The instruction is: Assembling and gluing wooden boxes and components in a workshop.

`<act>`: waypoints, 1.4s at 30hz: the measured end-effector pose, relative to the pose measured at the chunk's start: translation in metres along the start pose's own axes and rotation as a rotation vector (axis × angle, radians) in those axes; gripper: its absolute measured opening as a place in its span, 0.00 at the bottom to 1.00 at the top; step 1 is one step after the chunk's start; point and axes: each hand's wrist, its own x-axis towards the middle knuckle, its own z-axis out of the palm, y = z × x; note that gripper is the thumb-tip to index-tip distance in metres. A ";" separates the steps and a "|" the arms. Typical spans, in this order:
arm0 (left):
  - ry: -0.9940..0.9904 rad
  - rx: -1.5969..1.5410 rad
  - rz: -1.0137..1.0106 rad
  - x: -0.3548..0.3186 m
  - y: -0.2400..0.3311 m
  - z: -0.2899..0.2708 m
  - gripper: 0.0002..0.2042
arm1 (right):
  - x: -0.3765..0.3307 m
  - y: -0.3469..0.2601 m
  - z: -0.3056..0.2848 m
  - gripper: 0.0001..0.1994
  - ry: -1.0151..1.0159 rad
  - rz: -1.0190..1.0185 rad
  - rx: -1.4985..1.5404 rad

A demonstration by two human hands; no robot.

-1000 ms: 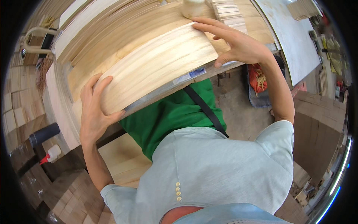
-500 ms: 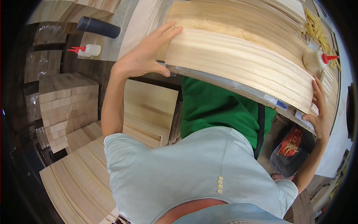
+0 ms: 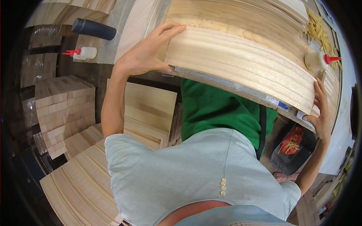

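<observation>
A pale, grained wooden board lies across the bench's near edge, in front of me. My left hand grips its left end, fingers stretched over the top corner and thumb low at the front edge. At the opposite end, my right hand holds the board with fingers along the end and thumb below the front corner. Behind it lies a yellower wooden board, partly covered by the near one. A squeeze bottle with a red nozzle stands near the board's right end.
On the left part of the bench lie a dark cylinder and a white bottle with red tips. Stacked wood blocks and long boards stand at my left. A black bin sits below right, by yellowish strips higher up.
The whole view has shifted slightly, moving bench items a little leftward. Both hands keep their places at the board's ends.
</observation>
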 end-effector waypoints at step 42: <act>0.439 -1.239 -0.449 -0.048 -0.018 0.098 0.31 | -0.031 0.019 0.044 0.39 0.064 0.599 0.897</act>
